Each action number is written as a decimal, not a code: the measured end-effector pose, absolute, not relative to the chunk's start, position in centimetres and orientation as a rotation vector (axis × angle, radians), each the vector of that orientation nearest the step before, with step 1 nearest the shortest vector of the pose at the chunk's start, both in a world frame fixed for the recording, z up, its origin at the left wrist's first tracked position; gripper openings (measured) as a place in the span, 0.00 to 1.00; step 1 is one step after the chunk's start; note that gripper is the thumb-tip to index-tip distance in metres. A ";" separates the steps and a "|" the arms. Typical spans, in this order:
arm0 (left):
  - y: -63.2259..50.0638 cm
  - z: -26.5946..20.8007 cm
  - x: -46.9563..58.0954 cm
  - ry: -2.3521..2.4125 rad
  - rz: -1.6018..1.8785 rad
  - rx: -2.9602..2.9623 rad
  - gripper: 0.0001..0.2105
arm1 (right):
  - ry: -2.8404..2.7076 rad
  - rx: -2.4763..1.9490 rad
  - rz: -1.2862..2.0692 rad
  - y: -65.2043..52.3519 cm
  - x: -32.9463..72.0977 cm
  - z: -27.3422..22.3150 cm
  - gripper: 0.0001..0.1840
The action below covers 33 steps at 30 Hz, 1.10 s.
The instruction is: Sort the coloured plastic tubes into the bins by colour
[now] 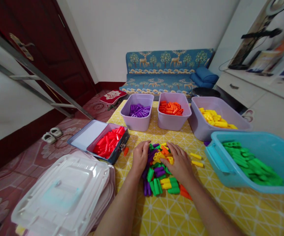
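Observation:
A mixed pile of small plastic tubes [159, 172] in green, purple, yellow and orange lies on the table between my hands. My left hand [140, 158] is cupped against the pile's left side, beside some purple tubes, its fingers stretched forward and partly hidden. On the right side, my right hand [180, 163] rests with fingers spread, its thumb and fingers around yellow tubes [158, 156] without a visible grip. Two loose yellow tubes [197, 160] lie just right of this hand. One orange tube [126, 151] is near the tin box.
Lilac bins hold purple [137, 124], orange [172, 123] and yellow [198, 126] tubes along the table's back. A turquoise bin [219, 160] with green tubes stands right. Left are an open tin box [118, 153] of red tubes and stacked plastic lids [65, 190].

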<state>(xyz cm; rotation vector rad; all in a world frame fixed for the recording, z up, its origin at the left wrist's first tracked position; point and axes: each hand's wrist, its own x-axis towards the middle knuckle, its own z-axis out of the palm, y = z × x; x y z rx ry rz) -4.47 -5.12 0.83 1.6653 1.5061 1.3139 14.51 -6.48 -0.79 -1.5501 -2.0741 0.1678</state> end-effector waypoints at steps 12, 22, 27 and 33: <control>-11.6 2.2 -6.6 1.978 1.115 1.938 0.22 | -1.879 -1.416 0.322 -7.5 15.2 0.1 0.27; -12.2 -1.7 -6.7 2.073 1.036 1.765 0.24 | -1.634 -1.653 0.048 -7.8 19.1 -1.8 0.27; -9.0 -1.1 -4.4 1.872 1.179 1.654 0.22 | -1.566 -1.566 0.195 -7.6 18.2 -3.0 0.28; -5.7 1.5 -1.6 1.354 1.373 1.299 0.23 | -1.453 -1.385 0.584 -7.9 17.0 -2.2 0.25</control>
